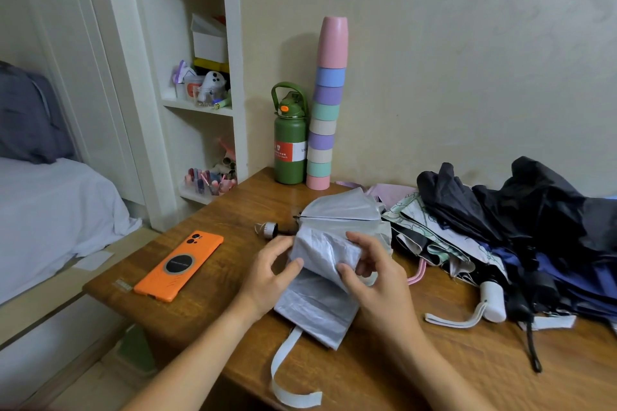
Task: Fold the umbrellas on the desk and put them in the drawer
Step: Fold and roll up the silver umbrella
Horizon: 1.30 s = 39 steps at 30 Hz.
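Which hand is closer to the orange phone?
Left. The left hand pinches the silver umbrella just right of the orange phone; the right hand grips the umbrella farther right.

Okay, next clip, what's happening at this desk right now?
A person is folding a silver-grey umbrella on the wooden desk. The left hand and right hand both pinch its canopy fabric, gathering the pleats; its closing strap hangs loose over the desk edge. A pile of other umbrellas lies unfolded to the right. An orange phone lies to the left. No drawer is in view.
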### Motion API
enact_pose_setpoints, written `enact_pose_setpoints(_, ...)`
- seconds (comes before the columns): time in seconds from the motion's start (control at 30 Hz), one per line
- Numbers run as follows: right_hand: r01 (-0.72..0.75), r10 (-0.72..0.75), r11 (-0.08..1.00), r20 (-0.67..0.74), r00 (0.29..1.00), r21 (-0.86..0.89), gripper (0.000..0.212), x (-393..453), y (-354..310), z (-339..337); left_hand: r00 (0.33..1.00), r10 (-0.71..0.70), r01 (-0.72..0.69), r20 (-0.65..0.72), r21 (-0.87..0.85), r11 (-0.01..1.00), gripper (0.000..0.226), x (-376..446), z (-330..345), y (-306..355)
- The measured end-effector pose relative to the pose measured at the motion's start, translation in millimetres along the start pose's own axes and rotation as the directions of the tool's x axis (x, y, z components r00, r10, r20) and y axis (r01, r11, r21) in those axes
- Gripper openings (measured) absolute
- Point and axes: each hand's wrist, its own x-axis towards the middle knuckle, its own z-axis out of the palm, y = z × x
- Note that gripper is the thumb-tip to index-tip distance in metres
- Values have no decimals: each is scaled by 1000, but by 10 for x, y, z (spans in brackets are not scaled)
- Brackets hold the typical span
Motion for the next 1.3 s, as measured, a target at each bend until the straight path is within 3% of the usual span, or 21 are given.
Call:
enact_pose_setpoints(0.17, 42, -40, 998, 42, 998, -53, 28, 3, -58, -48, 998, 47, -50, -37, -79, 996, 34, -9, -4, 57)
enact_pose_setpoints(0.3, 91, -86, 993, 63, 994, -78, 25, 8, -72, -57, 998, -15, 5, -66, -153, 988, 39, 2, -34, 69)
enact_pose_setpoints(0.4, 109, -105, 991, 46, 993, -82, 19, 9, -76, -58, 992, -106, 85, -71, -254, 964, 45, 8, -49, 185)
enact_pose_setpoints(0.47, 105, -105, 991, 11, 994, -82, 16, 19, -76, -49, 980, -194, 176, -34, -293, 940, 36, 52, -80, 285)
enact_pose_setpoints(0.57, 132, -134, 987, -23, 991, -90, 18, 8, -52, -33, 966, -253, 257, 43, -203, 945, 19, 148, -153, 345)
enact_pose_setpoints(0.73, 200, -215, 971, -119, 969, -128, 25, 32, -58, -55, 965, -262, 257, 7, -226, 940, 4, 173, -226, 381)
enact_pose_setpoints(0.87, 193, -212, 974, -178, 961, -119, 29, 58, -44, -67, 975, -219, 223, 43, -239, 945, 14, 142, -228, 421)
enact_pose_setpoints(1.03, 202, -258, 950, -237, 937, -236, 17, 96, -90, -116, 982, -189, 177, -27, -237, 955, 15, 153, -186, 517)
enact_pose_setpoints(1.17, 173, -208, 900, -46, 977, -401, 39, 304, -158, -153, 978, -196, 175, -68, -235, 956, 18, 265, -214, 555)
enact_pose_setpoints(1.23, 147, -150, 893, 25, 988, -425, 26, 475, -150, -148, 968, -238, 210, -82, -255, 944, 22, 295, -190, 569)
enact_pose_setpoints(1.3, 132, -133, 904, 27, 991, -407, 14, 632, -135, -175, 927, -316, 260, -203, -261, 930, 21, 333, -152, 564)
